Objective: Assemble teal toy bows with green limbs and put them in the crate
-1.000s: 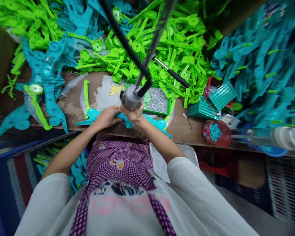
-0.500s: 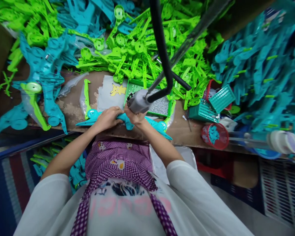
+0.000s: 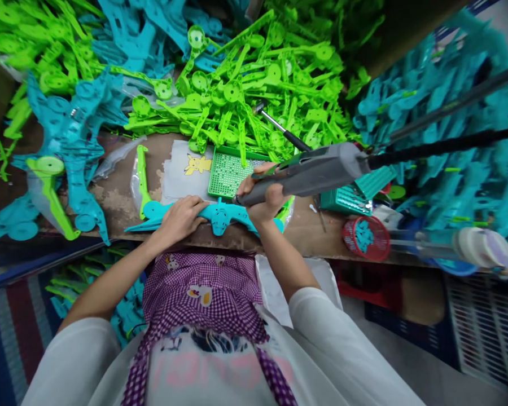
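My left hand (image 3: 181, 220) is closed over the left wing of a teal plastic part (image 3: 219, 217), pressing it to the bench near the front edge. The part is long and wing-shaped, with a small head-like piece in its middle. My right hand (image 3: 267, 204) grips a grey electric screwdriver (image 3: 322, 168), tilted sideways with its tip end pointing left, close above the part. Behind the part, a green perforated tray (image 3: 225, 176) holds small metal screws, partly hidden by my right hand. A lime-green piece with a clear plastic fin (image 3: 140, 177) lies left of the tray.
Lime-green plastic parts (image 3: 232, 93) are heaped at the back. Joined teal parts (image 3: 78, 152) lie left, and more teal parts (image 3: 444, 129) pile up right. A hammer (image 3: 281, 127) rests on the green heap. A red basket (image 3: 366, 248) of small teal pieces stands right.
The electric screwdriver has swung from upright over the part's middle to lying sideways, its cable now trailing right. My right hand has moved right, uncovering the part's middle. My left hand stays on the part.
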Demonstrator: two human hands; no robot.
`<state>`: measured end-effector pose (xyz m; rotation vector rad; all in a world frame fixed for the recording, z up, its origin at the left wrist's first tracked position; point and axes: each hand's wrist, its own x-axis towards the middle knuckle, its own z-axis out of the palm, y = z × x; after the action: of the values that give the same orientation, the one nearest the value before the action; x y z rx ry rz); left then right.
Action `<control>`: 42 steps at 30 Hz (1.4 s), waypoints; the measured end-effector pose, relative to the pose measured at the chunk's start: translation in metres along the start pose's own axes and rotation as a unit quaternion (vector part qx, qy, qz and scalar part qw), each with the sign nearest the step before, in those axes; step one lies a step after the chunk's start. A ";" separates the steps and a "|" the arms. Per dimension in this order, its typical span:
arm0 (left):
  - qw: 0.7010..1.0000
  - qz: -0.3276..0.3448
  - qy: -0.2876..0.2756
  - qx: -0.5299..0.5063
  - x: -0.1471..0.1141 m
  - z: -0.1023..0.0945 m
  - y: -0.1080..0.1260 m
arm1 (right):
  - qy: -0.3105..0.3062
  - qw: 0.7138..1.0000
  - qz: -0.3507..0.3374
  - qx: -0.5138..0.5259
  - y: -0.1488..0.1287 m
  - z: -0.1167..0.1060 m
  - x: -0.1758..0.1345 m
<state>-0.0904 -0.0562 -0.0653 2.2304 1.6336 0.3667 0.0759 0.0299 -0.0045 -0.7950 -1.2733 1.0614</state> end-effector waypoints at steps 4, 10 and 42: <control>1.000 0.012 0.007 0.012 -0.004 0.002 0.001 | -0.031 0.999 -0.009 0.024 0.001 -0.003 -0.005; 1.000 0.009 0.000 0.004 -0.002 0.000 0.001 | -0.060 0.997 0.039 0.008 0.016 0.000 -0.012; 0.996 -0.036 -0.058 -0.055 0.009 -0.011 -0.002 | 0.019 1.000 -0.018 0.017 0.022 -0.008 0.024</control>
<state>-0.0941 -0.0454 -0.0563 2.0670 1.5881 0.2954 0.0788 0.0606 -0.0174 -0.7601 -1.2293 1.0323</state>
